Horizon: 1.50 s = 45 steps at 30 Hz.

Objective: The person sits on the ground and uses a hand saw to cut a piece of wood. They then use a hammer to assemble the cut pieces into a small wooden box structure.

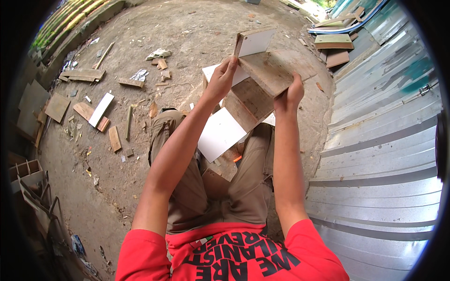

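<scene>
In front of my knees I hold up a piece built of flat boards, with a worn brown wooden board (268, 70) joined to a white-faced panel (257, 44) that stands up at its far end. My left hand (222, 78) is closed round its left edge, near that corner. The fingers of my right hand (289, 95) are wrapped round its right edge. Beneath it is an open wooden box-like frame (251, 100), partly hidden by the held piece. A white panel (222, 134) lies at the frame's near side, above my legs. Something small and orange (237, 158) shows between my thighs.
Corrugated metal sheeting (375, 173) runs along my right, with stacked boards (333, 43) at its far end. Scattered on the dirt ground to the left are a white strip (101, 109), wood offcuts (115, 138) and litter. A slatted wooden rack (28, 171) stands at the left edge.
</scene>
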Each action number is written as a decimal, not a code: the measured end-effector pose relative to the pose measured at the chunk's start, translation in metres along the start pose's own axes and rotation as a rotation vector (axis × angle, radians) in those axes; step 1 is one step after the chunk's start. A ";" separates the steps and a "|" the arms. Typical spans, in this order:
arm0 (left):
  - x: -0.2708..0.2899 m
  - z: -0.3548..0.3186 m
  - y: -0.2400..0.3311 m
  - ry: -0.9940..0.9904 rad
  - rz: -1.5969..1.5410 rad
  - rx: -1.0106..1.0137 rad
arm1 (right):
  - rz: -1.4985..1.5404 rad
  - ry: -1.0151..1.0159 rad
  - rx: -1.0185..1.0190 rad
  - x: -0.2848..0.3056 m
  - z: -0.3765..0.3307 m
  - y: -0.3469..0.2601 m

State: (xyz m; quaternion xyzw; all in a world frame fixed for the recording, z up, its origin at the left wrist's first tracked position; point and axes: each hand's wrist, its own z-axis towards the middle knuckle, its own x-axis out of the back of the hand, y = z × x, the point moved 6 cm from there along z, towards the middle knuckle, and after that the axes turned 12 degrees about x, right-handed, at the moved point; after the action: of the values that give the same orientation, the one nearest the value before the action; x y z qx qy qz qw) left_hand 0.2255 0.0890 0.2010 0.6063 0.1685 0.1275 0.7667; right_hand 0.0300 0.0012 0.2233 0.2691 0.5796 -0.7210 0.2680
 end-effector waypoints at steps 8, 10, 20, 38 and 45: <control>0.001 0.004 -0.007 -0.050 -0.055 0.056 | 0.026 -0.015 -0.006 0.002 0.000 0.005; 0.002 0.003 -0.007 -0.059 -0.052 0.087 | 0.014 -0.026 0.001 0.002 0.001 0.004; 0.007 0.007 -0.017 -0.112 -0.117 0.148 | -0.049 -0.006 0.074 -0.006 -0.009 -0.002; -0.002 -0.009 0.011 -0.131 -0.175 0.149 | -0.057 -0.037 0.073 -0.001 -0.006 -0.002; -0.001 -0.011 0.015 -0.132 -0.147 0.141 | -0.083 0.005 0.081 -0.005 -0.014 -0.007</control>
State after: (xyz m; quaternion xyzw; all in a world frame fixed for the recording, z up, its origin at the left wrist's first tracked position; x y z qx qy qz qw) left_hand 0.2199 0.1014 0.2135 0.6518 0.1703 0.0185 0.7388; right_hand 0.0299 0.0164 0.2297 0.2572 0.5611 -0.7539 0.2251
